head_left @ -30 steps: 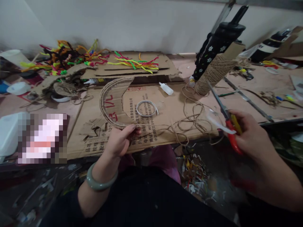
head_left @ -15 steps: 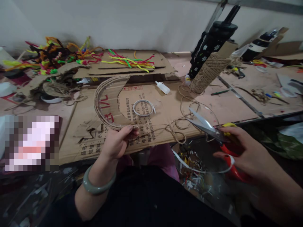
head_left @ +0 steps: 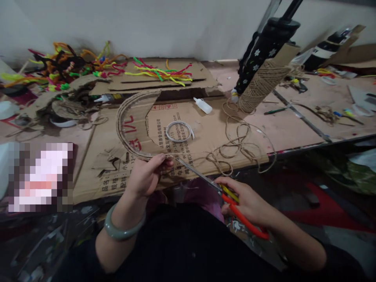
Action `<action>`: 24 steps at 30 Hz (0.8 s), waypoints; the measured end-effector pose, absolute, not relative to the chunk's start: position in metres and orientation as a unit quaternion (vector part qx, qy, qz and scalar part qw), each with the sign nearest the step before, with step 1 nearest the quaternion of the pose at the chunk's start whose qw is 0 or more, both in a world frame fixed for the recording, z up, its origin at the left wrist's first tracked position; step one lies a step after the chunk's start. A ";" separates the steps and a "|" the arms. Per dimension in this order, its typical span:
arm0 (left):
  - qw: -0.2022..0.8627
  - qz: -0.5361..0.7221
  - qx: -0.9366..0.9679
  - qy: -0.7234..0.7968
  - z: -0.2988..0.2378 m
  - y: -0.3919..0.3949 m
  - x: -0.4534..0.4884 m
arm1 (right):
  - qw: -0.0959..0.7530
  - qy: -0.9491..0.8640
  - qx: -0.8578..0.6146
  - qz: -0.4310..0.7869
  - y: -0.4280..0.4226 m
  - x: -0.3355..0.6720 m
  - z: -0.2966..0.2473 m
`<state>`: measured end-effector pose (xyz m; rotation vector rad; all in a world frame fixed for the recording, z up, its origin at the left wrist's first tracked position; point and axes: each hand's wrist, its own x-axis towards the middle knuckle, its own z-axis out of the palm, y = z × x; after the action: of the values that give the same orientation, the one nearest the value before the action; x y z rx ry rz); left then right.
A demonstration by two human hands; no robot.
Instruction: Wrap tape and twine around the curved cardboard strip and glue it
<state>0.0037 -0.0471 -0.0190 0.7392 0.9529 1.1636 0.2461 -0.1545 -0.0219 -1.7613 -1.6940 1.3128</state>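
Note:
My left hand pinches the near end of a curved cardboard arc wrapped in jute twine, which lies on a flat printed cardboard sheet. In my right hand are red-handled scissors, gripped by the handles. Their blades point left, with the tips close to my left fingertips and the twine end there. Loose jute twine trails in loops from the arc's end toward a twine spool leaning at the back right.
A small white ring of tape and a white glue bottle lie on the cardboard. Coloured pipe cleaners are piled at the back. A black flowered tube leans behind the spool. Scraps litter the floor below the table edge.
My right hand has swung the scissors from the right side down and left, so the blade tips now reach the twine by my left fingers. My left hand has stayed put.

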 end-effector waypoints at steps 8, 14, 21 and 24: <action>0.665 0.506 0.368 0.408 -0.022 -0.046 0.002 | 0.183 -0.637 -0.629 0.406 -0.147 0.240 -0.024; 0.672 0.503 0.362 0.404 -0.020 -0.046 0.001 | 0.190 -0.674 -0.613 0.366 -0.147 0.240 -0.029; 0.678 0.499 0.355 0.405 -0.018 -0.046 0.002 | 0.203 -0.706 -0.596 0.322 -0.144 0.239 -0.028; 0.675 0.498 0.370 0.400 -0.020 -0.045 0.003 | 0.220 -0.716 -0.586 0.309 -0.145 0.240 -0.029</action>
<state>0.0026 -0.0448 -0.0197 0.8315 0.8987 1.1198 0.2399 -0.1451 -0.0289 -1.6200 -1.9804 0.8560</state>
